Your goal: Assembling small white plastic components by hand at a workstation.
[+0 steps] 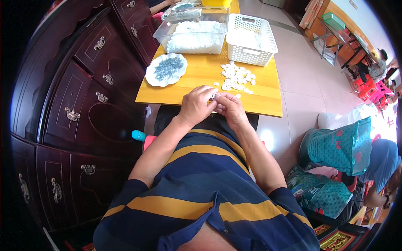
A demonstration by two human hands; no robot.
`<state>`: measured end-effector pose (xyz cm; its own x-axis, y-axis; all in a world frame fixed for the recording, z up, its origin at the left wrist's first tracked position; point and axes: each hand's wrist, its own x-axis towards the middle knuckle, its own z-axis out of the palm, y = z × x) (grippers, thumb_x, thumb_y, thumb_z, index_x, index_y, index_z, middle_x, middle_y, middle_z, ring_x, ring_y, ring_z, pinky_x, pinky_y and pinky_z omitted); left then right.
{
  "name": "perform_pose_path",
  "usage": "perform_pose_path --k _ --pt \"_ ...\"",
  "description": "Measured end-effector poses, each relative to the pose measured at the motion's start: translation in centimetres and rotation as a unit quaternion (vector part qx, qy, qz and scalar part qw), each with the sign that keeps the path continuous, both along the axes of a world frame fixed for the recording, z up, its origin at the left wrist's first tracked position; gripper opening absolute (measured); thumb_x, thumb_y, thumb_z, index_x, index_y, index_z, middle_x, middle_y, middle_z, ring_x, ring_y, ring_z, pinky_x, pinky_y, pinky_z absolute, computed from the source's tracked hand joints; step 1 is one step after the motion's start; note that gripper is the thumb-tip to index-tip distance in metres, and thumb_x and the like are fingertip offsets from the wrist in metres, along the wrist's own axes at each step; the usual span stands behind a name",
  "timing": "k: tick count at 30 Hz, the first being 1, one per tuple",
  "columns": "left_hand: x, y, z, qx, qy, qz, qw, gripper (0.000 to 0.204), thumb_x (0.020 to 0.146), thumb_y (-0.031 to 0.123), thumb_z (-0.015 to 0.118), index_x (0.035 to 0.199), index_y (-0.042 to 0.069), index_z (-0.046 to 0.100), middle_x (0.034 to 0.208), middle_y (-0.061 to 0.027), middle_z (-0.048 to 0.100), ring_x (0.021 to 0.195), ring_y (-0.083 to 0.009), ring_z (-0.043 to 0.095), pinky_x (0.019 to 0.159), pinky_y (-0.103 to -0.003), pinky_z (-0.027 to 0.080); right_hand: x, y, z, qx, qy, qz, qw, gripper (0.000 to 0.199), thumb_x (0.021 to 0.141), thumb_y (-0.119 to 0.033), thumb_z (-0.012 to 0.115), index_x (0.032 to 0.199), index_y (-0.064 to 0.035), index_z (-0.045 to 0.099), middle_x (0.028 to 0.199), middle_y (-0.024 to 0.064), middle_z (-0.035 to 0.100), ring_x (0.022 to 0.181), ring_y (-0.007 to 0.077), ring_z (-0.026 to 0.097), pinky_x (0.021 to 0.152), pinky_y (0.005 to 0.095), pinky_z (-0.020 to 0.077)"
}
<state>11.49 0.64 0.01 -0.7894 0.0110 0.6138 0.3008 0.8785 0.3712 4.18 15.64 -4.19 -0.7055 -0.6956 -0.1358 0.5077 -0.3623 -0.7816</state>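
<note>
My left hand (195, 105) and my right hand (230, 108) meet over the near edge of a yellow wooden table (190, 93). Both are closed, fingertips pinched together around a small whitish part (213, 97), mostly covered by the fingers. Just beyond my right hand lies a loose pile of small white plastic pieces (235, 78), a few of them scattered toward the hands. Ahead of my left hand stands a white scalloped plate (151, 78) holding many small blue-grey plastic parts (168, 68).
A clear plastic bin (161, 37) full of white pieces and a white perforated basket (259, 56) stand at the table's far side. Dark wooden drawers (90, 90) line the left. Teal sacks (335, 144) stand on the floor at right, near another person (383, 165).
</note>
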Motion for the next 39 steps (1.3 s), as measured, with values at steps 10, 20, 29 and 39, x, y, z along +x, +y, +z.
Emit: perform_pose_path --k 10,20,29,39 --pt "0.3 0.0 0.0 -0.011 -0.019 -0.008 1.0 0.028 0.084 0.013 0.071 0.11 0.004 0.069 0.102 -0.0131 0.071 0.094 -0.0316 0.069 0.08 -0.04 0.057 0.0 0.0 -0.2 -0.003 -0.022 -0.003 1.0 0.012 0.101 -0.021 0.064 0.096 -0.01 0.068 0.086 -0.0009 0.07 0.076 0.0074 0.066 0.076 0.0236 0.0563" --pt "0.1 -0.1 -0.2 -0.016 -0.047 -0.005 0.999 0.021 0.089 0.012 0.068 0.107 0.002 0.069 0.1 -0.0159 0.072 0.092 -0.0342 0.07 0.08 -0.041 0.057 0.6 -0.7 -0.7 0.02 0.007 -0.051 0.998 0.015 0.099 -0.019 0.066 0.091 -0.0069 0.069 0.081 0.0 0.068 0.069 0.0066 0.061 0.066 0.0208 0.051" --pt "-0.1 -0.2 -0.4 -0.008 -0.055 -0.031 0.998 0.017 0.091 0.011 0.064 0.104 0.001 0.067 0.096 -0.018 0.071 0.089 -0.0363 0.069 0.077 -0.043 0.056 1.3 -0.9 0.3 0.046 0.01 -0.098 0.994 0.016 0.098 -0.018 0.066 0.092 -0.0035 0.069 0.078 0.0002 0.065 0.067 0.0066 0.057 0.065 0.0207 0.0486" --pt "-2.3 0.5 -0.9 -0.019 -0.053 -0.054 0.997 0.023 0.09 0.011 0.065 0.111 0.003 0.068 0.097 -0.0157 0.071 0.086 -0.0346 0.069 0.075 -0.041 0.056 -0.1 0.7 0.3 0.092 0.131 -0.165 0.973 0.018 0.099 -0.018 0.065 0.091 -0.0025 0.07 0.078 0.0004 0.066 0.065 0.0067 0.057 0.063 0.0212 0.0482"
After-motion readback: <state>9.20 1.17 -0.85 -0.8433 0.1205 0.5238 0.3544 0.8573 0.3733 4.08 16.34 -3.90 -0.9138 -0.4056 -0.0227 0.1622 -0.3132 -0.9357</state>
